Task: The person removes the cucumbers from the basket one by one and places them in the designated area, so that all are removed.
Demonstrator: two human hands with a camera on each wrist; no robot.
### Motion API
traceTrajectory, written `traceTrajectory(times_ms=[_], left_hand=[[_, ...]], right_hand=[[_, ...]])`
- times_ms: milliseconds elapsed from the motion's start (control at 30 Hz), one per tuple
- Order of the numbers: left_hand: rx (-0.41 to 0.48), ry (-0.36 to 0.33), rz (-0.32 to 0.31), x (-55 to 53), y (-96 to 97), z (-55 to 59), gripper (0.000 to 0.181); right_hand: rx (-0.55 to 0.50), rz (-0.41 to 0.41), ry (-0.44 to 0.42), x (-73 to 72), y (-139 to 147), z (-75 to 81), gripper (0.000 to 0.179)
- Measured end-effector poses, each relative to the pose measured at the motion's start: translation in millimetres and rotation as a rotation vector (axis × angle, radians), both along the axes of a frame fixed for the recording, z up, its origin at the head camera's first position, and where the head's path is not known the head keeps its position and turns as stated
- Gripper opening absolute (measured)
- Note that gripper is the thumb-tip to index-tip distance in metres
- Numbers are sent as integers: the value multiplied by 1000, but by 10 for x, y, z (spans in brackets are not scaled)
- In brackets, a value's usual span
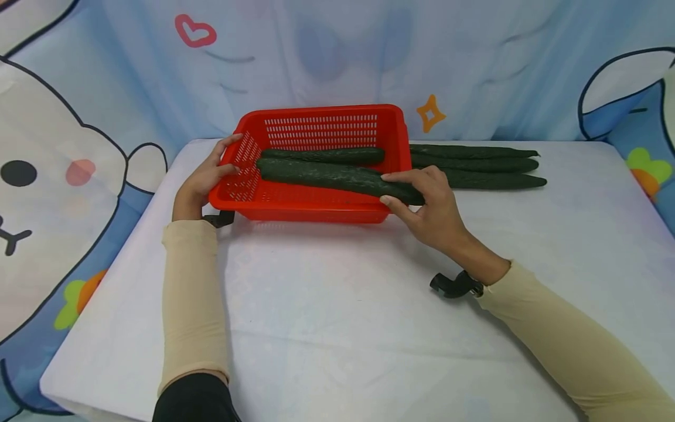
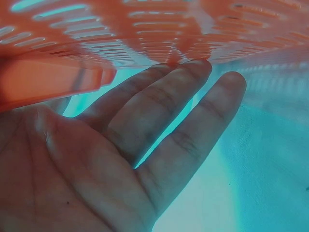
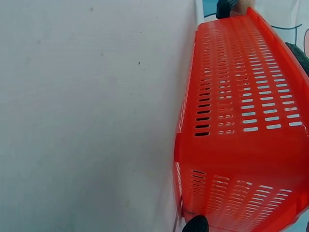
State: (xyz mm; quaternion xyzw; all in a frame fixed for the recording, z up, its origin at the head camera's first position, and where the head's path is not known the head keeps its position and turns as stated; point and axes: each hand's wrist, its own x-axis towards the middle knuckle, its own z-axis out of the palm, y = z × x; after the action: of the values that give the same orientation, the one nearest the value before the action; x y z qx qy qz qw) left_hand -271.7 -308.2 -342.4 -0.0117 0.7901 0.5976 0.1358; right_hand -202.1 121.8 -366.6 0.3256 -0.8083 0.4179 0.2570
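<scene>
A red plastic basket [image 1: 311, 213] with slotted walls stands at the back of the table. My left hand [image 1: 203, 176] grips its left end, thumb at the rim; in the left wrist view its fingers [image 2: 159, 101] lie along the outside of the slotted wall. At the basket's right end, my right hand [image 1: 429, 205] pinches the near end of a long dark green cucumber [image 1: 321, 174] between thumb and fingers. This cucumber slants across the basket, its far end inside. Behind it another cucumber [image 1: 337, 155] lies in the basket. The right wrist view shows the basket's slotted side [image 3: 231, 111], not the right hand's fingers.
Three more cucumbers [image 1: 490, 164] lie side by side on the white-covered table [image 1: 337, 316], right of the basket and partly hidden by it. A blue printed curtain [image 1: 337, 58] hangs behind the table. Black wrist mounts [image 1: 456, 285] stick out beside the hands.
</scene>
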Motion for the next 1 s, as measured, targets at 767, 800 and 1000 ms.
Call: traceTrajectory(times_ms=[767, 800, 1000], left_hand=[[2, 19, -10, 17, 8, -11, 70], [3, 21, -9, 16, 6, -11, 71], [12, 14, 6, 15, 0, -18, 70]], right_hand=[[200, -14, -74, -68, 592, 382, 39], [215, -14, -71, -76, 634, 407, 39], [251, 4, -40, -138, 846, 484, 36]])
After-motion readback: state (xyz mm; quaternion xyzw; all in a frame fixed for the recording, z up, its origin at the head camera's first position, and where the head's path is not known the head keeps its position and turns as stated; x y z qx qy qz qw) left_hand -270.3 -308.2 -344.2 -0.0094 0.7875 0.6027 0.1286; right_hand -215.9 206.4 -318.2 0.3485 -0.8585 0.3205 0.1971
